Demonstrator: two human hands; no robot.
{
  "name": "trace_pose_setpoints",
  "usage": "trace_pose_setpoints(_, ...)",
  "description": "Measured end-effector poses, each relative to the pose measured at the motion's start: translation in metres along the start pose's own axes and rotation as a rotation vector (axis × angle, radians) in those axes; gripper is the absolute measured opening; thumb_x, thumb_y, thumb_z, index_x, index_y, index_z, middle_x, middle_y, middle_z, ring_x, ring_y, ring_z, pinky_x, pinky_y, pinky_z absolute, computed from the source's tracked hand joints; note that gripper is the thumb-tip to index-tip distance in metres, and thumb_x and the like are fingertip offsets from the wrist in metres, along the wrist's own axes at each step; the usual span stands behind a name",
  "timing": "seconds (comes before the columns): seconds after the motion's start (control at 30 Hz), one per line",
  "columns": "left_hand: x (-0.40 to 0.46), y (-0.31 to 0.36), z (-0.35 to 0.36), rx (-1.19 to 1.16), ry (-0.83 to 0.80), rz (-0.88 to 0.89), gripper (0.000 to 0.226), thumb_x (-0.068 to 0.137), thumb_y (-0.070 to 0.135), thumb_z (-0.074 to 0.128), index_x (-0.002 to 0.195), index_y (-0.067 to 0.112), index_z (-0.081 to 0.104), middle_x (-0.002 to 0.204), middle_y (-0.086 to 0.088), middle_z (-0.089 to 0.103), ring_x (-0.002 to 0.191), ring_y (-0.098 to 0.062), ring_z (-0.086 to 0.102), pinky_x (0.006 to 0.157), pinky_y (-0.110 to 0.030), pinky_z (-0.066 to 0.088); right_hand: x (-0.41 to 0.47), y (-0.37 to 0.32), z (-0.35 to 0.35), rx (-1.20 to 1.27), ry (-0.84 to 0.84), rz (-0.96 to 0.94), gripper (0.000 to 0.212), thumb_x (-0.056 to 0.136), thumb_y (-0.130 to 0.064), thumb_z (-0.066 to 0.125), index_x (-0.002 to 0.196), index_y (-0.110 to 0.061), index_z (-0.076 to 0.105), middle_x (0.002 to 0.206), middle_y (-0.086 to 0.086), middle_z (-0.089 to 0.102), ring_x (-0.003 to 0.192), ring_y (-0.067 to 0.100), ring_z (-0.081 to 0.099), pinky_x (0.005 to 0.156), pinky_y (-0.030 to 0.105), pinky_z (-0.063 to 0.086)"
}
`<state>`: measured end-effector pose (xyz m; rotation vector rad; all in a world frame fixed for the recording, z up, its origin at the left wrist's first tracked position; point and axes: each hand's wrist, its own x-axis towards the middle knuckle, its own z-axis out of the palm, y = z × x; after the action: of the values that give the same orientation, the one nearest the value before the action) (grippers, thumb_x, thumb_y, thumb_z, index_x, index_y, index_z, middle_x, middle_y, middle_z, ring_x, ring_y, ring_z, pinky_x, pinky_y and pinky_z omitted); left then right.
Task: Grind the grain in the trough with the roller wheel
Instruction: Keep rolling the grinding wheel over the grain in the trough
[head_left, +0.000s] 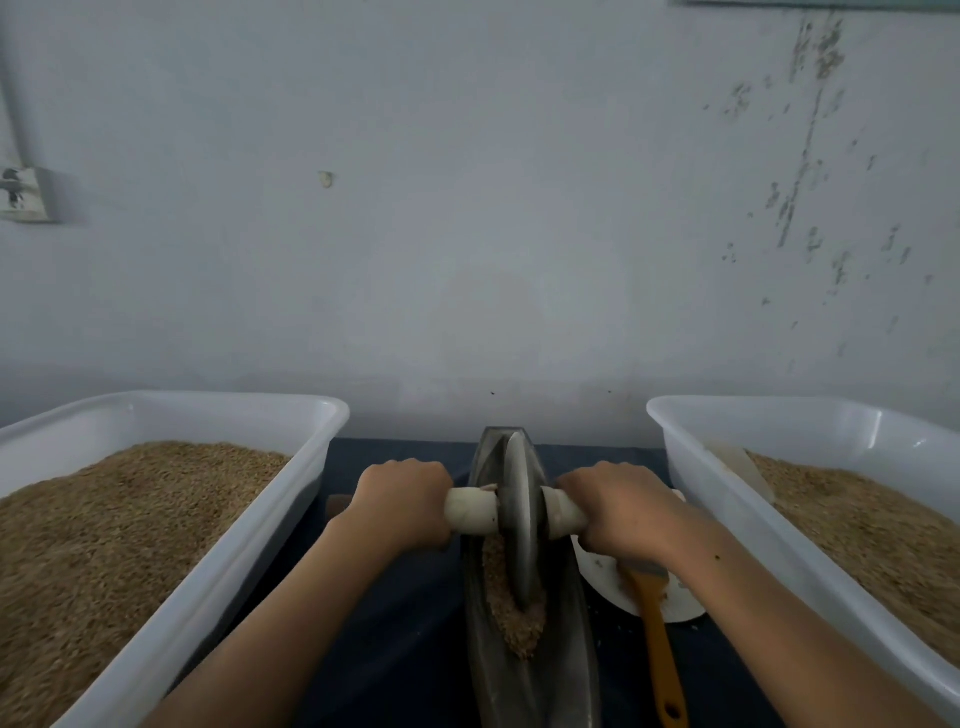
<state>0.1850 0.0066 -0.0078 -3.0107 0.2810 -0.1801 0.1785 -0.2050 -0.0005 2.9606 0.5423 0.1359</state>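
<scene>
Two hands work one roller wheel (519, 519) standing in one dark trough (524, 670) at lower centre. The left hand (400, 501) and right hand (618, 512) curl tightly round its pale axle handles, crushed grain (511, 621) just below them. Two white tubs (291, 499) flank the frame; one orange-handled brush (657, 639) lies lower right.

Two grain-filled white tubs (171, 415) (810, 421), orange-handled brush (657, 639)

No legible text, labels, brands, numbers or signs on any surface in view
</scene>
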Motion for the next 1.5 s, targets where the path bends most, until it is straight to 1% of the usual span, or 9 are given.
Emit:
trace_pose_setpoints(0.2, 0.000, 0.003, 0.007, -0.004, 0.192, -0.007, 0.024, 0.085, 0.033, 0.059, 0.106, 0.023, 0.057, 0.101, 0.001, 0.063, 0.093, -0.019, 0.059, 0.069, -0.029, 0.036, 0.001, -0.005, 0.012, -0.022, 0.259, 0.056, 0.019, 0.089, -0.018, 0.054, 0.106, -0.024, 0.047, 0.100, 0.000, 0.063, 0.091, 0.023, 0.060, 0.070, 0.031, 0.037)
trace_pose_setpoints(0.33, 0.000, 0.001, 0.004, 0.000, 0.105, 0.024, 0.029, 0.083, 0.033, 0.063, 0.108, 0.020, 0.059, 0.098, 0.001, 0.063, 0.082, -0.014, 0.055, 0.069, -0.028, 0.037, 0.001, 0.000, 0.005, -0.022, 0.127, 0.023, 0.019, 0.084, -0.015, 0.058, 0.092, -0.027, 0.045, 0.098, 0.000, 0.062, 0.088, 0.021, 0.059, 0.067, 0.029, 0.035)
trace_pose_setpoints(0.47, 0.000, 0.000, -0.003, 0.008, -0.048, 0.041, 0.036, 0.078, 0.035, 0.069, 0.107, 0.018, 0.060, 0.083, 0.004, 0.055, 0.075, -0.013, 0.050, 0.067, -0.028, 0.039, 0.003, 0.005, -0.004, 0.072, -0.134, -0.020, 0.022, 0.079, -0.018, 0.066, 0.098, -0.022, 0.056, 0.089, -0.003, 0.060, 0.080, 0.015, 0.058, 0.061, 0.024, 0.040)
trace_pose_setpoints(0.57, -0.001, -0.002, -0.004, -0.034, -0.145, 0.035, 0.042, 0.075, 0.037, 0.072, 0.111, 0.019, 0.059, 0.090, 0.003, 0.058, 0.078, -0.014, 0.052, 0.069, -0.029, 0.041, 0.002, 0.004, -0.005, 0.069, -0.188, -0.022, 0.027, 0.079, -0.019, 0.068, 0.104, -0.020, 0.060, 0.091, -0.001, 0.062, 0.081, 0.015, 0.060, 0.058, 0.023, 0.041)
trace_pose_setpoints(0.9, 0.003, 0.002, 0.008, 0.007, 0.172, 0.000, 0.027, 0.084, 0.034, 0.061, 0.108, 0.023, 0.058, 0.099, 0.001, 0.063, 0.089, -0.017, 0.059, 0.068, -0.028, 0.037, 0.003, -0.002, 0.012, -0.005, 0.251, 0.035, 0.013, 0.090, -0.020, 0.053, 0.100, -0.026, 0.047, 0.098, -0.003, 0.062, 0.085, 0.019, 0.057, 0.068, 0.029, 0.033)
trace_pose_setpoints(1.07, 0.001, -0.003, 0.000, -0.074, -0.079, 0.002, 0.040, 0.075, 0.036, 0.071, 0.109, 0.017, 0.059, 0.092, 0.001, 0.061, 0.080, -0.015, 0.054, 0.069, -0.028, 0.042, 0.001, 0.000, 0.001, -0.046, 0.076, -0.015, 0.019, 0.084, -0.016, 0.058, 0.099, -0.024, 0.052, 0.097, 0.000, 0.061, 0.083, 0.020, 0.058, 0.061, 0.027, 0.032)
trace_pose_setpoints(1.2, 0.000, -0.006, -0.004, -0.113, -0.219, 0.025, 0.043, 0.072, 0.036, 0.073, 0.108, 0.017, 0.059, 0.077, 0.007, 0.052, 0.074, -0.014, 0.054, 0.067, -0.027, 0.042, -0.002, 0.003, -0.006, 0.003, -0.090, -0.059, 0.020, 0.079, -0.018, 0.065, 0.093, -0.025, 0.052, 0.079, -0.006, 0.053, 0.070, 0.013, 0.052, 0.052, 0.023, 0.031)
trace_pose_setpoints(1.33, 0.001, -0.003, -0.001, -0.042, -0.087, 0.007, 0.040, 0.075, 0.038, 0.071, 0.107, 0.019, 0.058, 0.082, 0.006, 0.052, 0.075, -0.015, 0.051, 0.068, -0.029, 0.040, -0.001, 0.001, -0.002, -0.005, -0.024, -0.020, 0.019, 0.082, -0.017, 0.062, 0.097, -0.024, 0.054, 0.089, -0.002, 0.061, 0.077, 0.017, 0.057, 0.061, 0.026, 0.036)
trace_pose_setpoints(1.5, 0.003, 0.002, 0.010, 0.009, 0.209, -0.016, 0.023, 0.083, 0.036, 0.059, 0.102, 0.023, 0.058, 0.096, 0.002, 0.063, 0.088, -0.018, 0.060, 0.067, -0.029, 0.036, 0.003, -0.002, 0.012, -0.012, 0.237, 0.047, 0.016, 0.088, -0.016, 0.054, 0.099, -0.025, 0.046, 0.097, 0.000, 0.062, 0.088, 0.022, 0.060, 0.069, 0.030, 0.036)
